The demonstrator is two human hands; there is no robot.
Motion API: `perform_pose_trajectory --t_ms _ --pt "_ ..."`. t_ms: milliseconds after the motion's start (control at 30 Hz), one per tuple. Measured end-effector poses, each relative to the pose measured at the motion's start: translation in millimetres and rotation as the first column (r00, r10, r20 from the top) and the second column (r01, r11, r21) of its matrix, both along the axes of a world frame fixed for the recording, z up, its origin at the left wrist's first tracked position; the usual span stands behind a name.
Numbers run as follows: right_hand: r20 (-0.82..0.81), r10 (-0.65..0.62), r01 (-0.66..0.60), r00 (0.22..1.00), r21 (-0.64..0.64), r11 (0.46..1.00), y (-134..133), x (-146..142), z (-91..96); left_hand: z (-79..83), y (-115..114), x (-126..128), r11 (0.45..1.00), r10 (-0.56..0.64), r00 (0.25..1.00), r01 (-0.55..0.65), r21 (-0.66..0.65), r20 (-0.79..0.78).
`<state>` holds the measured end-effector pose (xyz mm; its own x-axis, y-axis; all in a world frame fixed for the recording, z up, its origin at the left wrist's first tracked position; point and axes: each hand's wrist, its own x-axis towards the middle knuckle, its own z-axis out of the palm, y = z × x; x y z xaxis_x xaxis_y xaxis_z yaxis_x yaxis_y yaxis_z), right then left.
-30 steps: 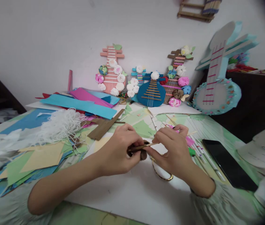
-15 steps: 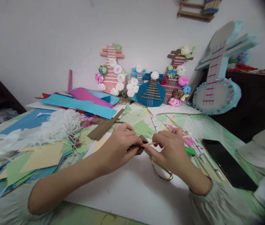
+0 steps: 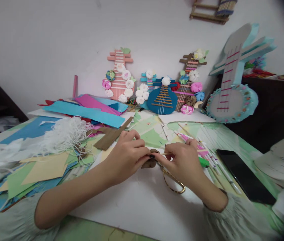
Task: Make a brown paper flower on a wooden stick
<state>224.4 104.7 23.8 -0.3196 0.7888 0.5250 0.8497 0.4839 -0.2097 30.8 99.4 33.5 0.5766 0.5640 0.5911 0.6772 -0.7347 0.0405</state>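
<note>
Both hands meet over a white sheet (image 3: pixel 131 197). Between them is a small piece of brown crepe paper (image 3: pixel 149 164), partly hidden by the fingers. My left hand (image 3: pixel 129 154) is closed, its fingertips pinching the brown paper. A thin wooden stick (image 3: pixel 167 154) runs through the closed fingers of my right hand (image 3: pixel 183 159), its left end against the paper. The right thumb presses at the paper's edge. Below the right hand lie gold-handled scissors (image 3: pixel 179 190), their blades mostly covered.
White string (image 3: pixel 69 134) and cut coloured paper (image 3: pixel 45 169) lie at left, with a brown strip (image 3: pixel 111 135) behind my left hand. Right are several striped sticks (image 3: pixel 222 167), a green object (image 3: pixel 203 162), a black phone (image 3: pixel 244 175) and a white cap (image 3: pixel 282 155). Paper lutes (image 3: pixel 162 97) stand behind.
The brown paper has turned between my fingers and now shows a flatter flap below them. My left fingers have shifted slightly; the right hand keeps the stick.
</note>
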Motion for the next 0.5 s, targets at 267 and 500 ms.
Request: perform_pose_trajectory --t_ms 267,500 --pt "-0.04 0.093 -0.081 0.995 0.246 0.966 -1.2 -0.5 -2.1 5.8 0.2 1.3 0.973 -0.02 1.0 0.016 -0.232 -0.015" --pt "-0.01 0.095 -0.086 0.995 0.345 0.935 -0.3 -0.5 -7.8 5.9 -1.7 2.5 0.962 -0.009 1.0 0.004 -0.273 -0.017"
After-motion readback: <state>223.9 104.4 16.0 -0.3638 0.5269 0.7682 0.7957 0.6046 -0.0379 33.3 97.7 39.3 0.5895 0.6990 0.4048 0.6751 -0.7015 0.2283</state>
